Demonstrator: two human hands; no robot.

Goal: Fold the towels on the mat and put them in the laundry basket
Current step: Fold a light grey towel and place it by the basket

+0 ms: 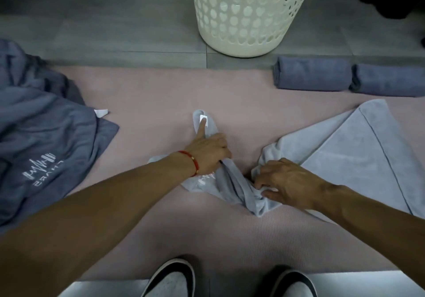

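Observation:
A light blue towel [340, 149] lies on the pink mat [156, 94], flat at the right and bunched in the middle. My left hand [207, 151] grips the bunched part, its index finger stretched along a towel corner with a white tag. My right hand [285, 181] pinches a fold of the same towel just to the right. The white laundry basket [248, 13] with heart-shaped holes stands on the grey floor beyond the mat. A heap of dark blue towels [43, 135] lies at the left.
Two rolled dark blue towels [312, 75] [388, 80] lie side by side at the mat's far right edge, near the basket. My two shoes [172, 278] show at the bottom, at the mat's near edge. Grey floor tiles surround the mat.

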